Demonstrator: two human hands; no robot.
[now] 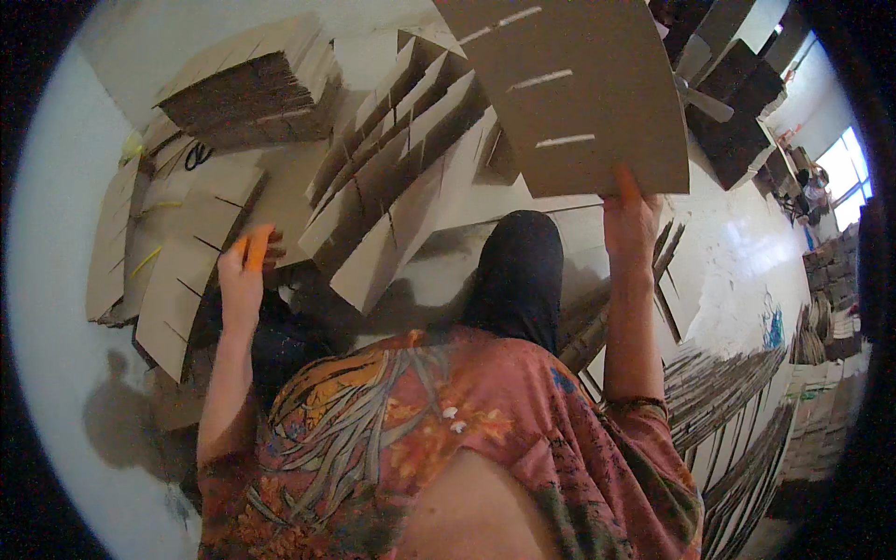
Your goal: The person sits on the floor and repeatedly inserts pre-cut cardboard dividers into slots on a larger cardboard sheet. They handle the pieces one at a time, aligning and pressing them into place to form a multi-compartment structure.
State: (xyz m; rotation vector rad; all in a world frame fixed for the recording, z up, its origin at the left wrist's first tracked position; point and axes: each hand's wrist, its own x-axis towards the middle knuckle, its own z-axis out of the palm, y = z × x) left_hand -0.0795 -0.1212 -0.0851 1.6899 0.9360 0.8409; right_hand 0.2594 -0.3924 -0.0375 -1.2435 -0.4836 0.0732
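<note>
My right hand (633, 203) grips the near edge of a slotted cardboard sheet (595, 119) and holds it raised at the upper right. Light shows through several slots in the sheet. My left hand (253, 252) hangs apart from it on the left, with orange covers on some fingers and nothing seen in its grasp. Beside my left hand leans a slotted cardboard strip (189, 273). Between my hands, several interlocked cardboard divider pieces (392, 175) stand tilted.
A thick stack of cardboard sheets (245, 98) lies at the upper left. Bundled cardboard pieces (728, 392) line the floor at the right. Dark cardboard boxes (731, 119) stand at the upper right. A pale wall (56, 231) rises at the left.
</note>
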